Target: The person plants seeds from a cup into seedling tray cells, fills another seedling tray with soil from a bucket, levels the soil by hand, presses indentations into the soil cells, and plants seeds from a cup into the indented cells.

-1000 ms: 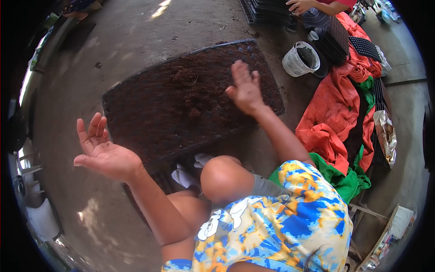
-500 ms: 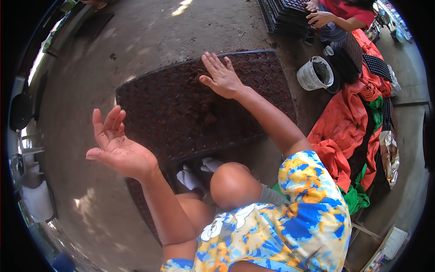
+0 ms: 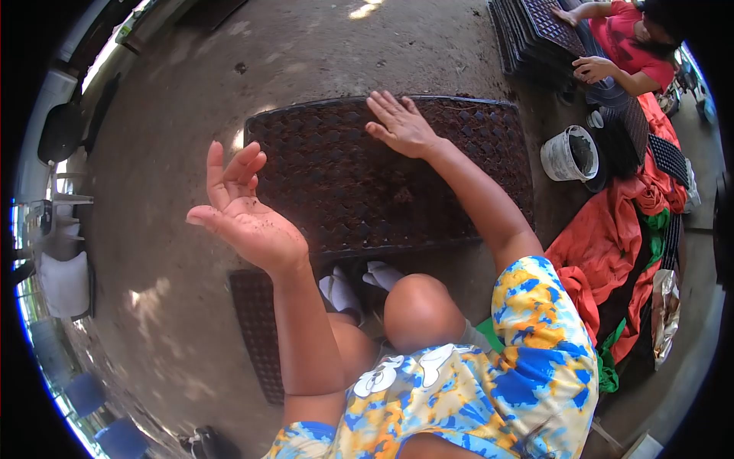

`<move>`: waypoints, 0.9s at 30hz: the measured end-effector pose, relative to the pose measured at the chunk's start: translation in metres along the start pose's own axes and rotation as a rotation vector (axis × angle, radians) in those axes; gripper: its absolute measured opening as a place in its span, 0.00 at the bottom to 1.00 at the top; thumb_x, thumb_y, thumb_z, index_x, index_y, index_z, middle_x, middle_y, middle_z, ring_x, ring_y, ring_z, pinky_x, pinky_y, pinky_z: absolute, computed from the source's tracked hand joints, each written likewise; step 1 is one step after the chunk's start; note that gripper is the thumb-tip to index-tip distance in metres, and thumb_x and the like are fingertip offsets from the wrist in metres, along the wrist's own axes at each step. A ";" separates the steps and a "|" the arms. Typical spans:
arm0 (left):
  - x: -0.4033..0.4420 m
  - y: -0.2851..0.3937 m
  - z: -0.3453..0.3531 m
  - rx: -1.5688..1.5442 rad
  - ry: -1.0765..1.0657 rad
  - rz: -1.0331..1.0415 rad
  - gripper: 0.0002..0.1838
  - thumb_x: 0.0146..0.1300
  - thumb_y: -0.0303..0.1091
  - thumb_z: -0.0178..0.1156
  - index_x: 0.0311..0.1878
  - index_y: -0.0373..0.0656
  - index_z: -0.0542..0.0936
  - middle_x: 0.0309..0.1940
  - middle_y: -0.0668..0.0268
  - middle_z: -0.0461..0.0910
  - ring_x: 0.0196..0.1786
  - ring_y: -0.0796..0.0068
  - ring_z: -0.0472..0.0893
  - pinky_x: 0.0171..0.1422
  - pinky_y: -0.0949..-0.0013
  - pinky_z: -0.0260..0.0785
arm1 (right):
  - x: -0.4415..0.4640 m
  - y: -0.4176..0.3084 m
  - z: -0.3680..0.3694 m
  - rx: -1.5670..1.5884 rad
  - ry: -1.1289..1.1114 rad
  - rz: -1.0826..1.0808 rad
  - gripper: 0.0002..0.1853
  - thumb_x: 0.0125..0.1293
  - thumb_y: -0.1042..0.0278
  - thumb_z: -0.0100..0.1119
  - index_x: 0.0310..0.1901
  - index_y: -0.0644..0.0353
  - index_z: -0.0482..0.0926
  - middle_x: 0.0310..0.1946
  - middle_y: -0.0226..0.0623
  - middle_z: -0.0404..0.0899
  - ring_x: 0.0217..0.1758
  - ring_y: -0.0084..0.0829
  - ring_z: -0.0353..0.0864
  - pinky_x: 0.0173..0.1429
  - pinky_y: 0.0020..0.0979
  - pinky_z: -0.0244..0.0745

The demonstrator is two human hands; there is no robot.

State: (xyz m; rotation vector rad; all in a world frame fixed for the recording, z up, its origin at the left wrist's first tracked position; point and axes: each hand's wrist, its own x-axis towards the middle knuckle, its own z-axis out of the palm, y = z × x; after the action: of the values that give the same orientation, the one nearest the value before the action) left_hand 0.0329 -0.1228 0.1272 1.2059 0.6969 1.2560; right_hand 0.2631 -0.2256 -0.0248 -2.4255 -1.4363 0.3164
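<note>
brown soil [image 3: 267,226] specks the upturned palm of the left hand [image 3: 256,226], which is raised near the left edge of the big cell tray [image 3: 336,222], its fingers loosely curled and holding nothing. the right hand [image 3: 401,126] is palm down with its fingers a little spread, empty, over the far part of that tray; whether it touches the surface i cannot tell. the tray lies on the floor [image 3: 168,229] in front of the wearer's feet, with darker soil across its cells. a second cell tray [image 3: 256,336] lies beside the left leg. to the right stand a white bucket [image 3: 566,155] and crumpled red sheeting [image 3: 604,237]; beyond, a co-worker [image 3: 627,46] reaches to a tray stack [image 3: 527,34]
</note>
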 end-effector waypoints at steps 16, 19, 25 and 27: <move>0.003 0.001 -0.008 -0.009 -0.001 -0.009 0.45 0.70 0.68 0.20 0.61 0.38 0.72 0.41 0.60 0.82 0.47 0.73 0.77 0.61 0.66 0.58 | -0.005 -0.014 0.020 0.073 0.398 -0.030 0.36 0.62 0.34 0.54 0.68 0.44 0.65 0.70 0.45 0.60 0.76 0.47 0.52 0.75 0.51 0.46; 0.002 0.000 -0.005 -0.014 -0.011 -0.020 0.45 0.70 0.68 0.20 0.61 0.38 0.71 0.41 0.61 0.81 0.47 0.74 0.76 0.61 0.66 0.57 | -0.003 -0.059 0.024 0.075 0.284 -0.267 0.33 0.62 0.37 0.57 0.62 0.50 0.73 0.67 0.43 0.65 0.73 0.44 0.59 0.73 0.48 0.54; 0.001 0.001 -0.004 0.010 -0.010 -0.011 0.45 0.69 0.69 0.21 0.62 0.37 0.71 0.41 0.61 0.81 0.47 0.74 0.76 0.61 0.65 0.56 | -0.032 -0.042 0.020 -0.021 0.465 -0.353 0.10 0.58 0.61 0.64 0.37 0.56 0.80 0.44 0.34 0.77 0.55 0.39 0.75 0.61 0.39 0.69; 0.001 0.001 -0.005 0.005 -0.006 -0.008 0.45 0.69 0.69 0.21 0.62 0.37 0.71 0.41 0.61 0.81 0.47 0.74 0.76 0.61 0.65 0.56 | -0.056 -0.020 0.002 -0.058 0.553 -0.237 0.07 0.57 0.66 0.64 0.35 0.56 0.80 0.43 0.35 0.78 0.53 0.38 0.76 0.58 0.39 0.71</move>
State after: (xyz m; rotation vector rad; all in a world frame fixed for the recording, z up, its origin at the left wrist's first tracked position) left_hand 0.0284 -0.1206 0.1272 1.2094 0.6998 1.2446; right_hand 0.2198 -0.2660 -0.0171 -2.1099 -1.4502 -0.4224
